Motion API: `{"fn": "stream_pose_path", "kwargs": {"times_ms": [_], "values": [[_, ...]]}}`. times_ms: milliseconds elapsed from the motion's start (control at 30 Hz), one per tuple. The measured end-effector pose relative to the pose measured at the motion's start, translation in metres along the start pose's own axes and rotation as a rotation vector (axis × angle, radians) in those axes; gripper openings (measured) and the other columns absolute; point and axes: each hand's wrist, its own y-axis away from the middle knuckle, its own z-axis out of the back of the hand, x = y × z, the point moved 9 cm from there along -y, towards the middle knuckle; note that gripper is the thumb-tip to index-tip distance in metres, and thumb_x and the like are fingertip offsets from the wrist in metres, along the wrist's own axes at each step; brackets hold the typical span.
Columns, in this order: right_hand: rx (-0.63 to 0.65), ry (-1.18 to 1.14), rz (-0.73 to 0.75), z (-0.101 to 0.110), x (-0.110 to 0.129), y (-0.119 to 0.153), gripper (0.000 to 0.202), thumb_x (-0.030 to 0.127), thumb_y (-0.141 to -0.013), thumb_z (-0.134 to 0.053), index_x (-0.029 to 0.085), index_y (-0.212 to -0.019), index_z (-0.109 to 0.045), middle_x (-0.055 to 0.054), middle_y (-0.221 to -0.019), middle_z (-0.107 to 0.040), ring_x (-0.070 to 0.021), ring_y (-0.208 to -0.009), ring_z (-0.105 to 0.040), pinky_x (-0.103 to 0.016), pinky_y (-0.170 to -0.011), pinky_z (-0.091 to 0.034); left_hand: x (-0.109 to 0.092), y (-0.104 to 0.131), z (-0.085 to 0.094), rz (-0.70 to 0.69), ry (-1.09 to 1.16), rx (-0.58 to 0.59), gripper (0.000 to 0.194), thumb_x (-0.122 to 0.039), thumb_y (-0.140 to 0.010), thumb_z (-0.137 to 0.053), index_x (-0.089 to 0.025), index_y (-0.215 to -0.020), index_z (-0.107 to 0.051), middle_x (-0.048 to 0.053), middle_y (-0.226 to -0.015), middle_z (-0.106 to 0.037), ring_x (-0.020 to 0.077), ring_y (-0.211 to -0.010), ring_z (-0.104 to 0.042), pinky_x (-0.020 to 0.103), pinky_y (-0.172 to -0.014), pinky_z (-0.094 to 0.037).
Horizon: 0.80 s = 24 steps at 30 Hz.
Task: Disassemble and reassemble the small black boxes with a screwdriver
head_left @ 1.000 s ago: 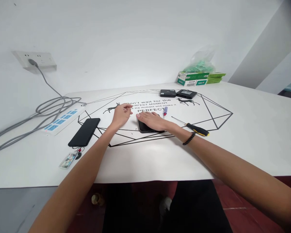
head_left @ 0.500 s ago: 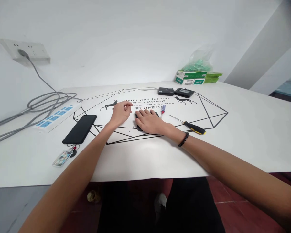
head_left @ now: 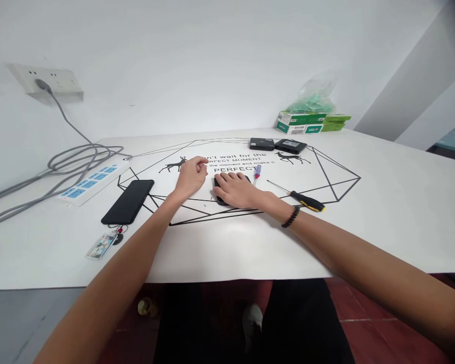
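My right hand [head_left: 237, 190] lies flat, palm down, with its fingers stretched over a flat black case [head_left: 220, 181]. Most of the case is hidden under that hand; its left side and far edge show. To its left, my left hand [head_left: 192, 174] hovers at or just above the tabletop, fingers curled in toward the thumb. Anything inside those fingers is hidden. Small dark bits like screws [head_left: 205, 205] lie on the table between the left wrist and the case. Close by the right fingertips is a small screwdriver [head_left: 257, 172] with a clear purple handle.
A black-and-yellow screwdriver [head_left: 307, 200] lies right of the hands. Two flat black boxes, a left one [head_left: 261, 144] and a right one [head_left: 291, 146], sit farther back. A phone [head_left: 128, 202], keychain [head_left: 101, 246] and power strip [head_left: 94, 182] are left. Green-white boxes [head_left: 301, 119] stand at the wall.
The whole view has shifted slightly, so everything appears a little farther right. Both hands keep nearly the same pose and place on the table.
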Motion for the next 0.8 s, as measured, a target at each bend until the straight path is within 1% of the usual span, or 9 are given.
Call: {"fn": "stream_pose_path", "kwargs": {"times_ms": [200,367,533,700,800], "values": [[-0.019,-0.003,0.000,0.000,0.001,0.002,0.058,0.038,-0.104,-0.018,0.007,-0.144,-0.046,-0.025,-0.145,-0.053,-0.0416,-0.127,-0.051,-0.056,-0.105,-0.035,-0.004,-0.001,0.005,-0.008,-0.027,-0.026,0.024,-0.013,-0.094,-0.049,-0.017,-0.104,-0.070,0.004,-0.088,-0.073,0.0176,-0.077,-0.074,0.030,-0.081,-0.056],[-0.015,-0.004,0.004,0.000,0.000,0.000,0.058,0.037,-0.104,-0.019,0.007,-0.146,-0.044,-0.025,-0.146,-0.053,-0.0412,-0.129,-0.050,-0.057,-0.106,-0.034,-0.008,-0.001,0.002,-0.087,-0.060,-0.032,0.023,-0.013,-0.093,-0.049,-0.018,-0.103,-0.069,0.003,-0.084,-0.072,0.0181,-0.075,-0.073,0.031,-0.078,-0.055],[-0.022,0.006,0.013,-0.001,0.001,0.000,0.058,0.036,-0.104,-0.017,0.004,-0.143,-0.045,-0.026,-0.145,-0.053,-0.0430,-0.126,-0.051,-0.059,-0.104,-0.035,-0.011,-0.001,-0.001,-0.143,-0.063,-0.039,0.022,-0.013,-0.093,-0.050,-0.019,-0.102,-0.069,0.004,-0.091,-0.073,0.0178,-0.075,-0.071,0.031,-0.076,-0.055],[-0.027,0.031,0.007,-0.001,0.002,0.002,0.058,0.036,-0.104,-0.017,0.004,-0.144,-0.044,-0.026,-0.143,-0.054,-0.0428,-0.124,-0.052,-0.058,-0.103,-0.037,-0.015,-0.002,0.001,-0.146,-0.046,-0.051,0.021,-0.012,-0.092,-0.050,-0.019,-0.101,-0.068,0.003,-0.085,-0.071,0.0177,-0.074,-0.071,0.031,-0.074,-0.054],[-0.021,0.035,0.026,-0.001,0.002,0.001,0.056,0.036,-0.104,-0.017,0.007,-0.141,-0.047,-0.026,-0.144,-0.053,-0.0435,-0.124,-0.052,-0.060,-0.103,-0.036,-0.015,-0.002,0.002,-0.139,-0.031,-0.056,0.021,-0.012,-0.092,-0.050,-0.019,-0.101,-0.068,0.002,-0.081,-0.069,0.0178,-0.074,-0.072,0.031,-0.075,-0.054]]}}
